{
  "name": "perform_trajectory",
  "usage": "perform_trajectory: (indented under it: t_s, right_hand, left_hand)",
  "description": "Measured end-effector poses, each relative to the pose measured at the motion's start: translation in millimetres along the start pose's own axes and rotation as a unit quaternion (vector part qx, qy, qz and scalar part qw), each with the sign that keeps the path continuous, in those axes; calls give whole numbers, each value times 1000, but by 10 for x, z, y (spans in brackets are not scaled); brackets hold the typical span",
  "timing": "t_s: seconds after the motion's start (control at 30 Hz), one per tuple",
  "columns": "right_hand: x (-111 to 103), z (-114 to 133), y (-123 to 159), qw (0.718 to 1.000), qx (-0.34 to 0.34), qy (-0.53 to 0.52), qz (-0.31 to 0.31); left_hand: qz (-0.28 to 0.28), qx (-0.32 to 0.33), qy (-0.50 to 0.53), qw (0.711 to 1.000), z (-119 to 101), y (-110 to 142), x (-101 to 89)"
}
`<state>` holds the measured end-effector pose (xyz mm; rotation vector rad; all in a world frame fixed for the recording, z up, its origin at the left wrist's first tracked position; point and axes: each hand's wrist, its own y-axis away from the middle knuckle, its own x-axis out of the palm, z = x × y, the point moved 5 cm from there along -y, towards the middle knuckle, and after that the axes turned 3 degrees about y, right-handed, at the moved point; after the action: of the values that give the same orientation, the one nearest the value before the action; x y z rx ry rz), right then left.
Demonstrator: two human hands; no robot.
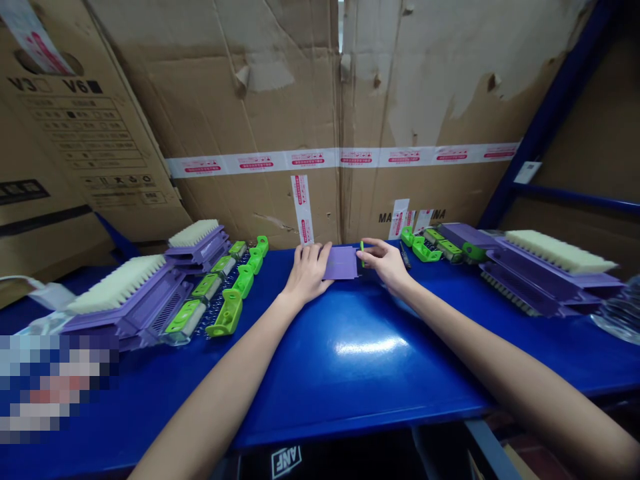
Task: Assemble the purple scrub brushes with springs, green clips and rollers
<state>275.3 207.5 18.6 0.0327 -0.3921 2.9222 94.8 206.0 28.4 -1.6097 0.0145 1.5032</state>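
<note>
While left hand lies flat on purple piece, right hand pinches its edge.

Glossy blue table against taped cardboard boxes; blue rack post, perhaps shelving

two hands, one flat purple piece between them, two purple brushes at left, one blue tabletop, two big cardboard boxes behind

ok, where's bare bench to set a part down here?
Free: the glossy blue bench top between the forearms, below the purple plastic piece that the left hand and right hand touch. Crowded: purple brushes with green handles left and right.
</note>
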Motion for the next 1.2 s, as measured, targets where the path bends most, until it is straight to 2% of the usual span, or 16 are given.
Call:
perform_trajectory:
  t_s: [0.2,0.37,0.67,0.93,1.2]
  right_hand:
    - [-10,-23,-11,1000,-12,2,-16]
    - [57,-49,26,1000,-21,2,17]
    - [55,-41,18,998,-51,32,22]
    - [41,-67,-6,998,-43,28,32]
    - [2,-84,-30,998,-40,54,-4]
  left_hand:
    - [-25,-33,4,999,50,-2,-15]
    - [-12,-12,13,1000,32,2,-11]
    - [-25,-8,9,1000,51,11,-2]
    - [-35,-29,17,999,87,8,-11]
    - [-59,-54,20,997,115,12,-9]
